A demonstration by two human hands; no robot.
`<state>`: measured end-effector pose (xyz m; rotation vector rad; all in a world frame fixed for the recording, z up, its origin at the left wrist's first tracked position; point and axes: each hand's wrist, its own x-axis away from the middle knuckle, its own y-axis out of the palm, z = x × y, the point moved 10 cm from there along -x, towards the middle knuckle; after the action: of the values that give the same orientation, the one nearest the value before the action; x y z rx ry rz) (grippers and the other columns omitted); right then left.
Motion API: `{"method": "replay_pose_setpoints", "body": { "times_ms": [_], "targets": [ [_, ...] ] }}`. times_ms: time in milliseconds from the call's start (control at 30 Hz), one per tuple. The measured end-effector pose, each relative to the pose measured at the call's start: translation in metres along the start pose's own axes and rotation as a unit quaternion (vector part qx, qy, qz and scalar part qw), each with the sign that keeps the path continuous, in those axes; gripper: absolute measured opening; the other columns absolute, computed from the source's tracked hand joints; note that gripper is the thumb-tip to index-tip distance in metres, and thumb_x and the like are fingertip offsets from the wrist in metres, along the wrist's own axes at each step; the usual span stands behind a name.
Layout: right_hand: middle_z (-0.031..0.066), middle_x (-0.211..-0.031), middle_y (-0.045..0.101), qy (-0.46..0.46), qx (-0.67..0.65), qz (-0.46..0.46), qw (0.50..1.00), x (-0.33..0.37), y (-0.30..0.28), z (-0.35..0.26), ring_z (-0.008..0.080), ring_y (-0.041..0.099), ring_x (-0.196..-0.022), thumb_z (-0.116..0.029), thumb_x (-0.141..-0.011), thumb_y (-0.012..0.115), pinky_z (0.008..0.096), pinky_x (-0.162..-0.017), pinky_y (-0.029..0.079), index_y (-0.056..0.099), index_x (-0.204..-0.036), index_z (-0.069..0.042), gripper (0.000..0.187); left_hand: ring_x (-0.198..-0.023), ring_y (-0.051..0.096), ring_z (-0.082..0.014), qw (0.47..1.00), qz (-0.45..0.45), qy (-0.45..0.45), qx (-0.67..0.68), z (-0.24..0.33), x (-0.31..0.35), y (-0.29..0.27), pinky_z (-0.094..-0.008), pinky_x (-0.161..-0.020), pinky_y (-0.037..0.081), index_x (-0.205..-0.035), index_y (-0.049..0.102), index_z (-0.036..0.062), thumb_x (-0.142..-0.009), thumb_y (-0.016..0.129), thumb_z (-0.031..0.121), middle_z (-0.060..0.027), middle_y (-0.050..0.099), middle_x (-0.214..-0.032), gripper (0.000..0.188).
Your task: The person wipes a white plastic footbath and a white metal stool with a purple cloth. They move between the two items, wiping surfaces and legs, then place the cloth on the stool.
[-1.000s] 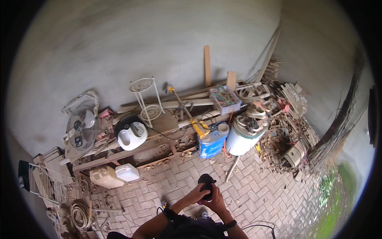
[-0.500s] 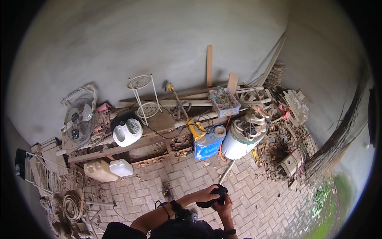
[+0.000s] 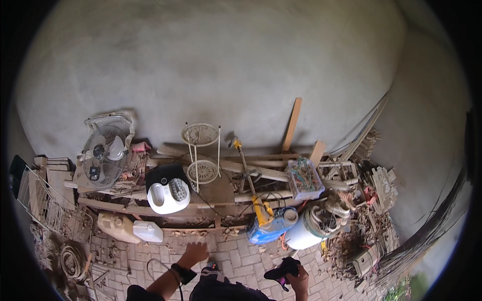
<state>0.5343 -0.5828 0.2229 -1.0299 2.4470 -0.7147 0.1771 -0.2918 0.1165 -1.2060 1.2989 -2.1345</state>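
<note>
My right hand [image 3: 299, 281] grips a black, soft-looking object [image 3: 283, 271] with a small purplish patch at its lower end; its exact kind I cannot make out. The object hangs over the brick paving, in front of a white bucket. Apart from it, my left hand [image 3: 195, 253] reaches forward over the paving with fingers stretched out and nothing in it. A black band circles the left wrist. Closest ahead of the left hand are a small white jerrycan [image 3: 148, 231] and a long low timber [image 3: 181, 229].
A white-and-black plastic appliance [image 3: 168, 196], a two-tier metal stand [image 3: 203, 171] and a fan [image 3: 104, 156] line the wall. Further right stand a yellow long-handled tool [image 3: 262, 210], a blue container [image 3: 268, 232], a crate [image 3: 305, 179] and the white bucket [image 3: 301, 232]. Scrap wood fills the right corner.
My hands have parted: the left has let go of the black object and moved left, while the right keeps it, lower and slightly to the right. The view has tilted up.
</note>
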Motion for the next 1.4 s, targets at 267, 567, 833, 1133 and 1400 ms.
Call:
{"method": "replay_pose_setpoints", "body": {
  "times_ms": [267, 567, 833, 1133, 1400],
  "targets": [
    [0.0202, -0.089, 0.071, -0.004, 0.034, 0.041, 0.999, -0.150, 0.047, -0.036, 0.0318, 0.071, -0.084, -0.014, -0.068, 0.079, 0.0397, -0.076, 0.055, 0.064, -0.112, 0.005, 0.050, -0.099, 0.068, -0.0344, 0.958, -0.006, 0.079, 0.275, -0.020, -0.100, 0.012, -0.0444, -0.085, 0.053, -0.109, 0.067, 0.0032, -0.097, 0.058, 0.045, -0.0185, 0.072, -0.102, 0.044],
    [0.0168, -0.100, 0.064, 0.073, -0.116, 0.025, 0.990, -0.341, 0.179, -0.021, 0.0281, 0.063, -0.089, -0.008, -0.071, 0.077, 0.0380, -0.079, 0.052, 0.063, -0.114, 0.005, 0.046, -0.100, 0.069, -0.0219, 0.735, 0.398, -0.074, 0.544, -0.125, -0.216, -0.200, -0.0334, -0.085, 0.054, -0.118, 0.059, 0.0001, -0.098, 0.065, 0.026, -0.0136, 0.070, -0.106, 0.033],
    [0.0164, -0.109, 0.059, -0.128, -0.174, -0.085, 0.973, -0.468, 0.293, -0.177, 0.0349, 0.061, -0.100, -0.007, -0.070, 0.079, 0.0409, -0.090, 0.049, 0.061, -0.117, -0.002, 0.051, -0.072, 0.041, -0.0143, 0.683, 0.521, -0.091, 0.503, -0.171, -0.265, -0.321, -0.0361, -0.066, 0.040, -0.086, 0.049, 0.0011, -0.105, 0.056, 0.033, -0.0043, 0.042, -0.076, 0.038],
    [0.0173, -0.118, 0.055, -0.345, -0.102, -0.035, 0.932, -0.508, 0.386, -0.359, 0.0381, 0.056, -0.109, -0.005, -0.074, 0.078, 0.0436, -0.093, 0.048, 0.061, -0.125, -0.006, 0.054, -0.081, 0.058, -0.0159, 0.665, 0.403, -0.070, 0.625, -0.222, -0.342, -0.305, -0.0305, -0.072, 0.045, -0.108, 0.064, -0.0018, -0.105, 0.049, 0.047, -0.0086, 0.064, -0.091, 0.051],
    [0.0204, -0.147, 0.045, -0.362, 0.122, -0.302, 0.873, -0.502, 0.531, -0.402, 0.0430, 0.034, -0.143, -0.032, -0.076, 0.075, 0.0519, -0.117, 0.028, 0.057, -0.137, -0.011, 0.067, -0.077, 0.060, -0.0332, 0.721, 0.355, 0.012, 0.594, -0.221, -0.345, -0.311, -0.0437, -0.073, 0.045, -0.095, 0.064, -0.0043, -0.103, 0.043, 0.057, -0.0205, 0.064, -0.081, 0.065]
  ]
}}
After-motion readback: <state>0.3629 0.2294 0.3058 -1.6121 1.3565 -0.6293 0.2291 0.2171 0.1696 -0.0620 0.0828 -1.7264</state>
